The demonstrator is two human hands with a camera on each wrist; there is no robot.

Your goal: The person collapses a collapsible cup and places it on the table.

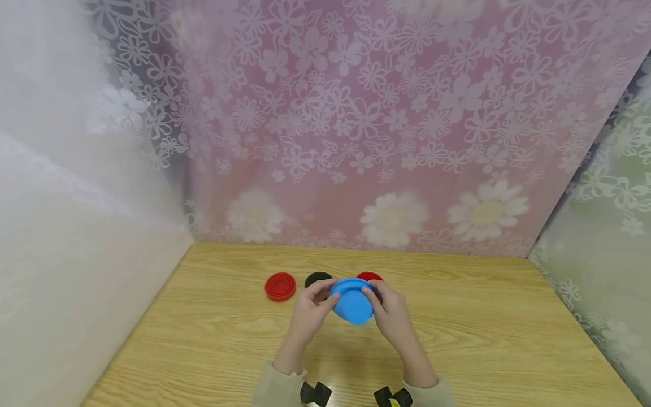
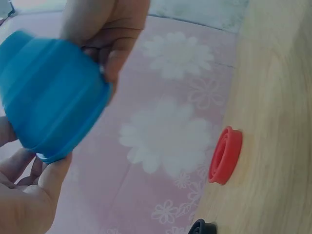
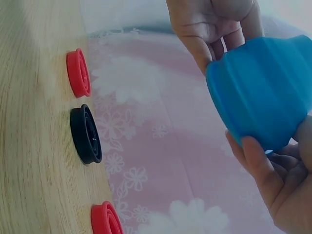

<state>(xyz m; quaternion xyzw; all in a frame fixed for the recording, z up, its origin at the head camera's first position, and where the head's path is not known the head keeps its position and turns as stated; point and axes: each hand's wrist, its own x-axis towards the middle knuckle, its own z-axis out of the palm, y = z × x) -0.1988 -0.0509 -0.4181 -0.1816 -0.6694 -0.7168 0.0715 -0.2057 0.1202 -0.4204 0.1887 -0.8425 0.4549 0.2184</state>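
A blue cup with stepped, collapsible-looking sides [image 1: 354,305] is held above the table between both hands. Its wide rim points away from me, and the round base faces back toward the head camera. My left hand [image 1: 309,310] pinches the rim at the left, with the thumb on the near side. On the opposite side, my right hand [image 1: 393,312] grips the rim the same way. The left wrist view shows the cup's ribbed wall [image 2: 53,92] extended between the two hands. The inside of the cup is hidden.
On the wooden table [image 1: 203,339], a flat red ringed disc [image 1: 280,286] lies left of a black one [image 1: 317,277]. Another red disc [image 1: 369,276] is partly hidden behind the cup. A flowered pink curtain [image 1: 325,141] hangs behind the table.
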